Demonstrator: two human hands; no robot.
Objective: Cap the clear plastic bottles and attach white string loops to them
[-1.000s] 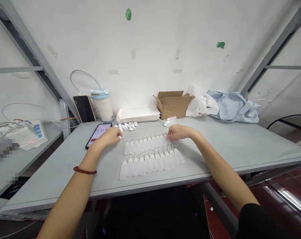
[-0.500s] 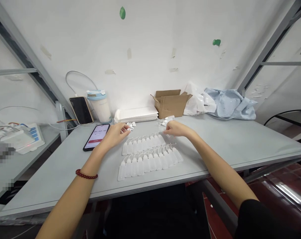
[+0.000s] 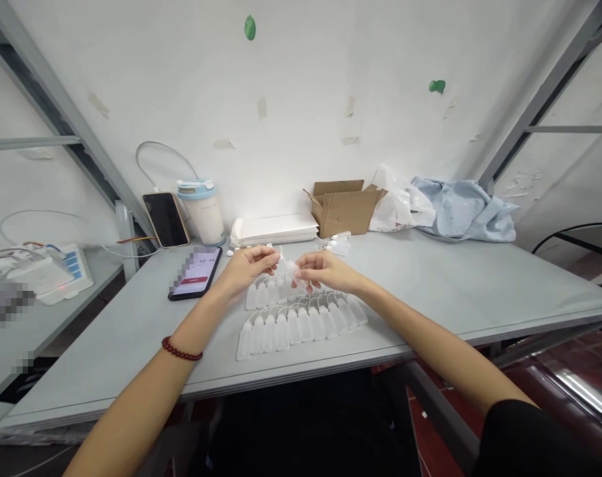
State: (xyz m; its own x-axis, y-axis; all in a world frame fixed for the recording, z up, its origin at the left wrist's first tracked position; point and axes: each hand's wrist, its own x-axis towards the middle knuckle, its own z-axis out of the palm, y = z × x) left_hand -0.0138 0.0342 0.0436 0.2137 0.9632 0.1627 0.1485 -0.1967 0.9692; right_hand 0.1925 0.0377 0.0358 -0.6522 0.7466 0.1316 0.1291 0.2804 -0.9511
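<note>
In the head view, the left hand and right hand meet over the middle of the grey worktop. The right hand grips a small translucent bottle between thumb and fingers. The left hand pinches a small white piece at the bottle's upper end; whether the two are joined is too small to tell. A dark red beaded bracelet circles the left wrist.

Below the hands lie two rows of similar bottles with thin curved stems: a near row, fully in sight, and a far row, partly covered by the right hand.

Left of the left hand, a phone lies flat, its screen lit. Farther off on the left stand a cup with a blue lid and, beside it, a tilted phone with a cable. Along the wall, going right, come a white stack, an open cardboard box, a white plastic bag and a light blue cloth.
</note>
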